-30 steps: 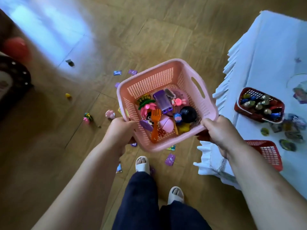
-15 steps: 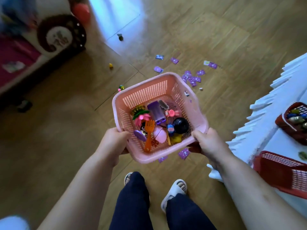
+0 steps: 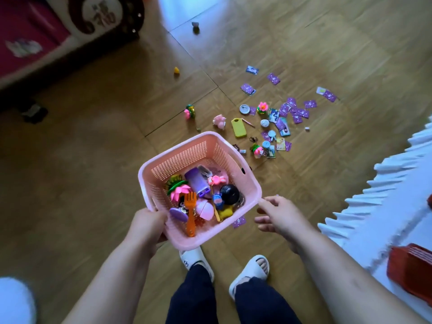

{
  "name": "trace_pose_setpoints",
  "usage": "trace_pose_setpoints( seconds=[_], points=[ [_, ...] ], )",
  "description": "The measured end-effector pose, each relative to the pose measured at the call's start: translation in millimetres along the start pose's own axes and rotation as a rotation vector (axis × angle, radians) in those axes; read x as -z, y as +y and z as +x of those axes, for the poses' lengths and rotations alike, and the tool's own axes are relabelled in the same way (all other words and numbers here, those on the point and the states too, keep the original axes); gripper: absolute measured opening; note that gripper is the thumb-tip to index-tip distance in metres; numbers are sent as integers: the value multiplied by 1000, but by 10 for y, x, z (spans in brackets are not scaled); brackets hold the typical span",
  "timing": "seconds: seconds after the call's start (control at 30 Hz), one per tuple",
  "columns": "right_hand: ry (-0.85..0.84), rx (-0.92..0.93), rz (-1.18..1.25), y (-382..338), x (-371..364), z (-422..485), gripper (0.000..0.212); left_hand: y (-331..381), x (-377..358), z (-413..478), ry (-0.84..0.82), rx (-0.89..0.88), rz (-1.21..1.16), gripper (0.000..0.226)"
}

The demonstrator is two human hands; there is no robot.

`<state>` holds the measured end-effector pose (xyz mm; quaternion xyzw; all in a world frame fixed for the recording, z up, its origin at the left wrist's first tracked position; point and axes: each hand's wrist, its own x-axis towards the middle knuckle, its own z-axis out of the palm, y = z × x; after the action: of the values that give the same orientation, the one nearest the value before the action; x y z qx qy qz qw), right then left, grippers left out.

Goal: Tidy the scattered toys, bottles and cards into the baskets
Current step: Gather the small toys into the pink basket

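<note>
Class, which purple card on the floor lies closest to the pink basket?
The lone card peeking from beneath the pink basket's right edge; the others lie scattered beyond it.

Legible text — one candidate only. Round white panel, dark-rimmed, on the furniture end at upper left: brownish marks in two rows. The lower row resembles the digits "700", but the reading is uncertain; the upper row is too blurred to read.

Purple cards on the floor: printed pattern, with no characters resolvable.

Left slipper: small dark mark on the strap — unreadable.

Toys in the pink basket: any print is too small to tell.
</note>
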<state>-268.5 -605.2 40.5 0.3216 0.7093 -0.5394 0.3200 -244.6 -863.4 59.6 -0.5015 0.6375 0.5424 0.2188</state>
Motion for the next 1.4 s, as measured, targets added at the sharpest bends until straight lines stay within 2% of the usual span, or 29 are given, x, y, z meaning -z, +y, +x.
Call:
trace_pose_setpoints(
  seconds=[0.03, 0.2, 0.37, 0.57, 0.77, 0.97, 1.07, 1.2, 1.3, 1.4],
  points=[
    [1, 0, -4, -43, -74, 48, 12, 23, 80, 79, 13, 14, -12, 56],
    [-9, 24, -33, -252, -405, 258, 13, 169, 364, 488, 109, 89, -81, 25],
    [-2, 20, -93, -417, -551, 549, 11, 312, 492, 811, 155, 139, -142, 31],
    [-25, -20, -170, -530, -509, 1085, 12, 484, 265, 1146, 185, 254, -275, 42],
    [-112, -17, -286, -744, -406, 1988, 8, 556, -187, 1747, 254, 281, -444, 24],
    [-119, 81, -567, -603, -488, 3368, 5, 437, -931, 2997, 266, 303, -642, 35],
    [-126, 141, -705, -316, -763, 4197, 2, 286, -1147, 3883, 248, 273, -650, 21],
    [-126, 242, -835, 43, -1277, 5148, 7, 32, -1266, 4949, 247, 206, -628, 23],
    [-110, 353, -955, 346, -1775, 5867, 25, -265, -1364, 5696, 238, 141, -614, 18],
    [51, 468, -1105, 448, -2016, 6338, 47, -373, -1489, 6082, 250, 112, -635, 15]
  ],
)
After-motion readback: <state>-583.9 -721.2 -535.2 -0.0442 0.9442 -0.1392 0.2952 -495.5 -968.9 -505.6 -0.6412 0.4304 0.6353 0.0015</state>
